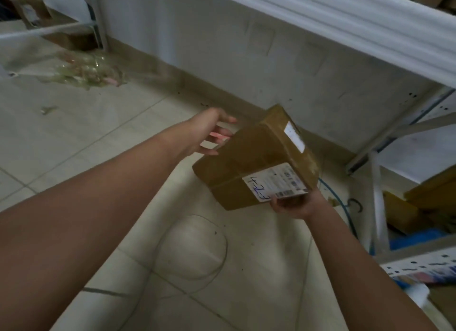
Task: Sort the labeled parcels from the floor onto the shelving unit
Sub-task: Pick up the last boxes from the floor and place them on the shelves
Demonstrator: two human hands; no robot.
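A crumpled heap of clear plastic wrap (84,70) lies far left, with a small scrap (48,110) just nearer than it. Behind them rises a white wall (222,34) edged with a beige skirting (172,81). A thin grey wire (226,244) loops near the centre. On the right a blue cable (341,200) curves past a small black hook (357,205).

Brown parcel (254,158) bears a white label (275,182) with blue handwriting.

parcel (256,158) above floor (98,138) — shelving (370,17) right, wall (197,34) behind
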